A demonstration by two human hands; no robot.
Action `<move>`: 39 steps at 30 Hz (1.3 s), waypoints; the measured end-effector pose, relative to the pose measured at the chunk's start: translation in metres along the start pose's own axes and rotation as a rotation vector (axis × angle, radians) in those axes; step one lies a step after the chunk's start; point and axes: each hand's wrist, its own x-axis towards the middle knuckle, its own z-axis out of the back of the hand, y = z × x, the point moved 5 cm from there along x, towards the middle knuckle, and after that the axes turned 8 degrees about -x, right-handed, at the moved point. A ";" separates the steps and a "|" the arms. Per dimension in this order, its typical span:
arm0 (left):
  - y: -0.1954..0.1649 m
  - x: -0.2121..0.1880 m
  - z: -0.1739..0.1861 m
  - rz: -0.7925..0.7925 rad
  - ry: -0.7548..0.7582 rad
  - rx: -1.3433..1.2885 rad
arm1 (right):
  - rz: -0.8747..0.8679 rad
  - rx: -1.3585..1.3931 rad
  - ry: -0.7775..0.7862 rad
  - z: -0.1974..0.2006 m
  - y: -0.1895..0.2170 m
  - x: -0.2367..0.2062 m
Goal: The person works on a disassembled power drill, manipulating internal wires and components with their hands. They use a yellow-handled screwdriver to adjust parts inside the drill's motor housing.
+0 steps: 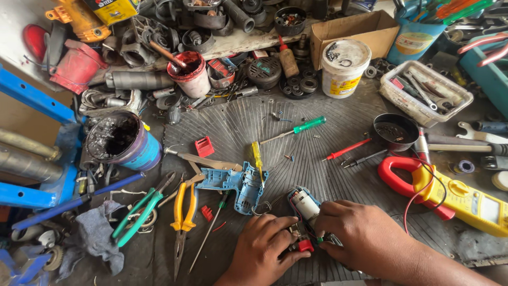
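A small electric motor (pixel 305 204) sits in a blue drill housing half at the bench's near edge. My left hand (pixel 263 247) pinches the red switch part (pixel 305 245) at the motor's lower end. My right hand (pixel 362 233) grips the same assembly from the right, its fingers over the wires. The other blue housing half (pixel 236 185) lies empty just to the left. A yellow-handled screwdriver (pixel 257 155) rests above it, and a green-handled screwdriver (pixel 308 125) lies farther back.
Yellow-handled pliers (pixel 183 206) and green-handled pliers (pixel 138 214) lie at the left. A yellow and red clamp meter (pixel 455 195) sits at the right. A grease tub (pixel 123 141), a white pot (pixel 344 66), a cardboard box (pixel 353 30) and a parts tray (pixel 425 92) crowd the back.
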 end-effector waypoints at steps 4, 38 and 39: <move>0.000 0.001 -0.003 -0.012 -0.009 -0.005 | 0.042 0.044 -0.063 -0.002 -0.005 -0.002; -0.006 0.029 0.015 0.155 0.290 -0.089 | 0.205 0.112 -0.084 -0.028 -0.019 -0.008; -0.007 0.031 0.016 0.140 0.292 -0.080 | 0.207 0.109 -0.053 -0.029 -0.018 -0.008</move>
